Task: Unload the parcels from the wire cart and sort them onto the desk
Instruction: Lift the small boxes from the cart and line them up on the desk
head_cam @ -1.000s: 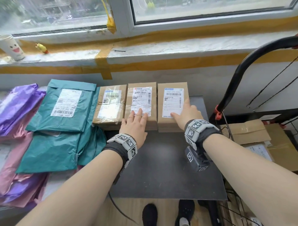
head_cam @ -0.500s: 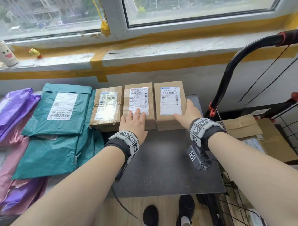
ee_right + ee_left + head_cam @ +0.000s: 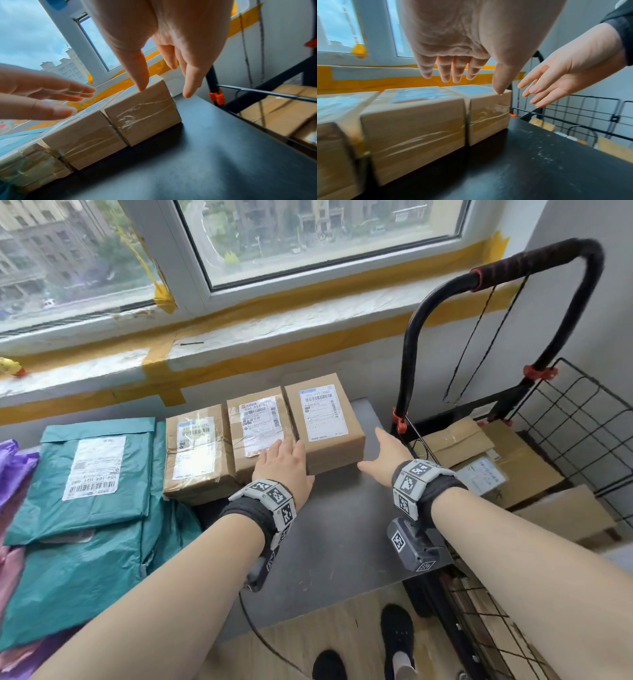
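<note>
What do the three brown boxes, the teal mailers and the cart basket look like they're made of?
Brown boxes: plain matte cardboard, with glossy clear tape wrinkling over their ends and white paper labels on top.
Teal mailers: likely thin plastic film, going by the soft creases and faint sheen.
Cart basket: black wire grid, probably coated metal.
</note>
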The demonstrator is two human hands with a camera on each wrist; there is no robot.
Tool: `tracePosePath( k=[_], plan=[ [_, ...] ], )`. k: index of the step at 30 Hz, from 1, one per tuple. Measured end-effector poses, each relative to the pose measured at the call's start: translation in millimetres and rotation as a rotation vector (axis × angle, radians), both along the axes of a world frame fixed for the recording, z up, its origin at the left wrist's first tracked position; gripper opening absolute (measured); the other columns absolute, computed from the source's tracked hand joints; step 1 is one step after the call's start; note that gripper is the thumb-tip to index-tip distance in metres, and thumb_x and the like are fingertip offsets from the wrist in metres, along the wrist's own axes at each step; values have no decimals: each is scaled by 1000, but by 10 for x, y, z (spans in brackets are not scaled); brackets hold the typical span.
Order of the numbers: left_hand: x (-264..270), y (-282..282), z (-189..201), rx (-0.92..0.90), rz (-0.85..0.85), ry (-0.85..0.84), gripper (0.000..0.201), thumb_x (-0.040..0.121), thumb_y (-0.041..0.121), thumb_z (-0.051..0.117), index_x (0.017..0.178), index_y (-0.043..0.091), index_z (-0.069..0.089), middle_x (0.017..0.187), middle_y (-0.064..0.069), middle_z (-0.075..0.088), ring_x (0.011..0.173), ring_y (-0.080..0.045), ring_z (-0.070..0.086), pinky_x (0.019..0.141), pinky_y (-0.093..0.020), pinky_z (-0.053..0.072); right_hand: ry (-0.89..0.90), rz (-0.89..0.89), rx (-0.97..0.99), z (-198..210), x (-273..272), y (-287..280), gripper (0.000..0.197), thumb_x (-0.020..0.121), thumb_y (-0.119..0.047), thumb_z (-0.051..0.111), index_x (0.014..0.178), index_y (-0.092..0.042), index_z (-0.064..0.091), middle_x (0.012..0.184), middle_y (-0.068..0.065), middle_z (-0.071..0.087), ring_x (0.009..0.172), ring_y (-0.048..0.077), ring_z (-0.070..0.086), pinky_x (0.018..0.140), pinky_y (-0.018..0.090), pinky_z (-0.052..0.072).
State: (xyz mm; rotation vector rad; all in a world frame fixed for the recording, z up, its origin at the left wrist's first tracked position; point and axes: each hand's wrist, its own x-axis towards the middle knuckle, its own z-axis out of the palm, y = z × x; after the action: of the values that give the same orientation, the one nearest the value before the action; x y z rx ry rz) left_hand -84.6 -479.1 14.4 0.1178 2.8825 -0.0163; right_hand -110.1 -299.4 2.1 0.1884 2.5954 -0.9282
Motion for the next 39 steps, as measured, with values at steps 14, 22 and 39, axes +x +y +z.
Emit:
tracePosePath(
  k=[14,22,39],
  plan=[
    [59,1372,-28,167,-385,-113,54,94,36,47,141,12,34,142,-8,40,133,-28,36,109,-38,33,-154,-432,48,-16,951,1359,68,87,-30,61,144,-12,29,140,12,45,119,31,52,96,35,46],
    [-153,2533,-93,140,-481,-187,49,93,38,49,134,13,41,133,-11,46,122,-31,46,99,-40,41,-203,-660,-54,-105,1067,2316,65,91,-21,58,146,-6,26,141,12,44,123,26,49,93,28,42],
    [-1458,3658,-804,12,-268,-352,56,88,39,57,133,8,44,129,-13,51,113,-32,55,87,-37,47,-290,-696,-204,-772,81,3128,58,88,-25,61,140,-10,38,137,11,49,122,27,50,100,33,41]
  ],
)
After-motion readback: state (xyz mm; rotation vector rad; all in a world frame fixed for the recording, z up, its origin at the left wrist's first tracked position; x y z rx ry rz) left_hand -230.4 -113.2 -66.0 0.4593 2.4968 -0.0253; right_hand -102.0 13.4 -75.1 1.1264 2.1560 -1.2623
